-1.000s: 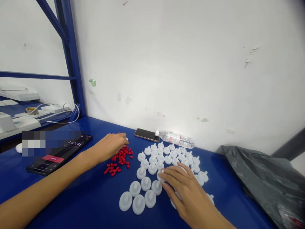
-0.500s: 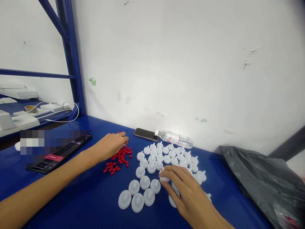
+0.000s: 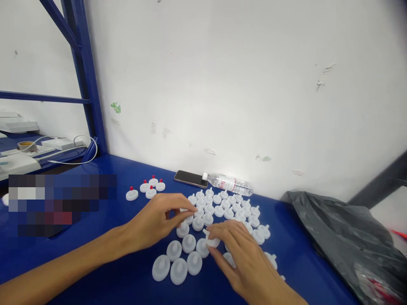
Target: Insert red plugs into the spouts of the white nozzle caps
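My right hand [image 3: 246, 254] grips a white round cap with a thin spout [image 3: 211, 242] by its rim, holding it slightly tilted above the other caps. My left hand [image 3: 160, 218] is in a pinch just left of it, thumb and forefinger tips close together; whatever lies between them is too small or hidden to make out. Around both hands stand many loose white spouted caps [image 3: 178, 271] on the blue table [image 3: 104, 275]. Behind my left hand, several white caps with red tips [image 3: 132, 194] stand apart. The loose red pieces are hidden behind my left hand.
A dark phone [image 3: 190, 178] and a clear plastic bottle [image 3: 232, 184] lie along the wall. At the right is a dark grey plastic bag [image 3: 333, 237]. A blue metal frame [image 3: 89, 84] rises at the left, beside a blurred-out patch on the table.
My left hand has moved right and nearer, from the red pieces to beside the cap in my right hand. The view has turned slightly; red-tipped caps formerly behind the left hand now show.
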The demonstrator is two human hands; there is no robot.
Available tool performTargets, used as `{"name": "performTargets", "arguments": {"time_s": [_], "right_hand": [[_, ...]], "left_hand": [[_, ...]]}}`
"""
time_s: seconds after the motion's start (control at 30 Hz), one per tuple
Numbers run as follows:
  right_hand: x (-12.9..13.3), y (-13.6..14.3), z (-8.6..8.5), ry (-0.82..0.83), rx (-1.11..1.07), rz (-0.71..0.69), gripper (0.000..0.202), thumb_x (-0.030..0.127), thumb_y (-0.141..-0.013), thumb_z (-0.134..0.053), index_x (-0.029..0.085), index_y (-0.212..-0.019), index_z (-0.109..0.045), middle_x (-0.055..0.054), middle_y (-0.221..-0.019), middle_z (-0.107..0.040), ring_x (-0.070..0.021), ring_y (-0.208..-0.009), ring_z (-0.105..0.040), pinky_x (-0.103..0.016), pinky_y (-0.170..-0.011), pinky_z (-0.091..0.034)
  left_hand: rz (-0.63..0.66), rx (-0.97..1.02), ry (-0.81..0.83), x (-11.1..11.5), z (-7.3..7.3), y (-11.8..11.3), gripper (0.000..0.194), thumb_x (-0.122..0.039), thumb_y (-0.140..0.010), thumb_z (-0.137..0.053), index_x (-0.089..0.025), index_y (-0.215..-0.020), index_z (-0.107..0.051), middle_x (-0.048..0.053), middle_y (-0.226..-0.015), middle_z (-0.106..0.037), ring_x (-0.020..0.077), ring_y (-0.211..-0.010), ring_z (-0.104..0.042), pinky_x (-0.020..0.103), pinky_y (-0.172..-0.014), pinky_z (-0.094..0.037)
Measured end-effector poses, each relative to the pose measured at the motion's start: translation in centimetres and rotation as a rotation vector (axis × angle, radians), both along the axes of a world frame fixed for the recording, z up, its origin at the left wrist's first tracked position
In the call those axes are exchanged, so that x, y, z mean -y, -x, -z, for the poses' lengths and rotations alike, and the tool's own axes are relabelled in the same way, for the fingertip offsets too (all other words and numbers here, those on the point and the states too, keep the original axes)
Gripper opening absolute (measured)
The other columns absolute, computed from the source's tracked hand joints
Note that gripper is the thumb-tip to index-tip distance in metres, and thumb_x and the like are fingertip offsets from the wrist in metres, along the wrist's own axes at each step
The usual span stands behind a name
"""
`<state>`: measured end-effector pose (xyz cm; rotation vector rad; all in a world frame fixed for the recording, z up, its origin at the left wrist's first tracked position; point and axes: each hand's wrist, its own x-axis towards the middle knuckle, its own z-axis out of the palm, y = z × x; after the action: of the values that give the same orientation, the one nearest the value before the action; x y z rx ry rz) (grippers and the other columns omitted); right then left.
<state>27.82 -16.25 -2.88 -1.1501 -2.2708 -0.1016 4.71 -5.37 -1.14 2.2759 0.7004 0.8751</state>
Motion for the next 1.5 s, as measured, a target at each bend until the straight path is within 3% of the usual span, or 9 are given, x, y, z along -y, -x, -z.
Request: {"name": "performTargets", "arguments": {"time_s": [0.47, 0.6, 0.7, 0.83, 1.0, 1.17, 1.27, 1.4, 1.5], "right_hand": [[0.1, -0.3, -0.7, -0.235, 0.013, -0.124, 0.021, 0.003, -0.092, -0.058, 0.019, -0.105, -0.060, -0.007, -0.112, -0.072, -0.0182, -0.109, -0.067, -0.035, -0.096, -0.057], [0.5, -0.3, -1.2, -0.345, 0.038, -0.175, 0.020, 0.002, -0.092, -0.057, 0.018, -0.102, -0.063, -0.011, -0.116, -0.074, -0.0186, -0.114, -0.068, -0.034, -0.102, -0.056], [1.1, 0.2, -1.6, -0.369, 0.033, -0.203, 0.023, 0.000, -0.090, -0.058, 0.020, -0.095, -0.067, -0.007, -0.116, -0.076, -0.0182, -0.112, -0.071, -0.034, -0.106, -0.054], [1.6, 0.8, -2.0, -0.314, -0.006, -0.232, 0.024, 0.000, -0.089, -0.061, 0.022, -0.089, -0.069, -0.004, -0.114, -0.077, -0.0171, -0.106, -0.073, -0.031, -0.104, -0.055], [1.4, 1.0, -1.9, -0.371, 0.086, -0.219, 0.017, 0.006, -0.092, -0.065, 0.022, -0.097, -0.067, -0.004, -0.115, -0.077, -0.0157, -0.113, -0.070, -0.030, -0.108, -0.052], [1.2, 0.5, -1.5, -0.432, 0.077, -0.125, 0.022, 0.006, -0.092, -0.057, 0.021, -0.106, -0.063, -0.008, -0.118, -0.076, -0.0178, -0.119, -0.067, -0.034, -0.105, -0.055], [1.1, 0.2, -1.4, -0.420, 0.043, -0.111, 0.029, 0.000, -0.087, -0.052, 0.019, -0.105, -0.064, -0.010, -0.116, -0.075, -0.0180, -0.118, -0.068, -0.035, -0.102, -0.055], [1.0, 0.1, -1.1, -0.374, 0.040, -0.112, 0.035, -0.004, -0.084, -0.050, 0.018, -0.106, -0.066, -0.011, -0.116, -0.073, -0.0172, -0.114, -0.067, -0.036, -0.102, -0.053], [1.0, 0.1, -1.0, -0.355, 0.043, -0.115, 0.037, -0.005, -0.083, -0.050, 0.017, -0.107, -0.066, -0.011, -0.116, -0.072, -0.0168, -0.112, -0.067, -0.036, -0.101, -0.052]], "left_hand": [[0.151, 0.063, 0.378, 2.4, 0.0, -0.9, 0.019, -0.039, -0.084, -0.075, -0.022, -0.094, -0.077, 0.003, -0.094, -0.075, 0.0109, -0.064, -0.069, 0.019, -0.051, -0.045], [0.169, 0.062, 0.454, 2.9, -0.9, -0.6, 0.058, -0.033, -0.069, -0.088, -0.031, -0.123, -0.068, 0.003, -0.121, -0.069, 0.0140, -0.085, -0.068, 0.017, -0.052, -0.044], [0.312, 0.044, 0.543, 3.5, -1.0, -0.4, 0.075, -0.025, -0.067, -0.087, -0.034, -0.136, -0.061, 0.005, -0.127, -0.068, 0.0172, -0.095, -0.067, 0.018, -0.058, -0.047], [0.470, 0.072, 0.618, 4.0, -0.7, -0.5, 0.060, -0.026, -0.072, -0.080, -0.027, -0.130, -0.066, 0.005, -0.107, -0.075, 0.0128, -0.076, -0.063, 0.020, -0.058, -0.047], [0.482, 0.046, 0.680, 3.4, -0.9, -0.9, 0.033, -0.025, -0.072, -0.077, -0.018, -0.104, -0.076, 0.003, -0.089, -0.074, 0.0116, -0.070, -0.061, 0.020, -0.057, -0.046], [0.324, 0.160, 0.642, 1.3, -0.9, -0.2, 0.040, -0.029, -0.070, -0.083, -0.015, -0.107, -0.074, 0.006, -0.092, -0.078, 0.0138, -0.069, -0.068, 0.018, -0.051, -0.046], [0.140, 0.220, 0.581, -0.5, -1.2, 0.6, 0.050, -0.036, -0.070, -0.084, -0.016, -0.115, -0.072, 0.010, -0.103, -0.079, 0.0228, -0.089, -0.074, 0.025, -0.066, -0.057], [-0.213, 0.091, 0.199, -2.9, -1.7, 2.0, 0.055, -0.046, -0.080, -0.075, -0.022, -0.129, -0.065, 0.008, -0.113, -0.076, 0.0225, -0.089, -0.074, 0.033, -0.077, -0.060], [-0.360, -0.036, -0.084, -4.6, -1.3, 3.1, 0.038, -0.051, -0.091, -0.061, -0.025, -0.117, -0.071, 0.008, -0.130, -0.064, 0.0154, -0.077, -0.070, 0.036, -0.082, -0.059]]}}
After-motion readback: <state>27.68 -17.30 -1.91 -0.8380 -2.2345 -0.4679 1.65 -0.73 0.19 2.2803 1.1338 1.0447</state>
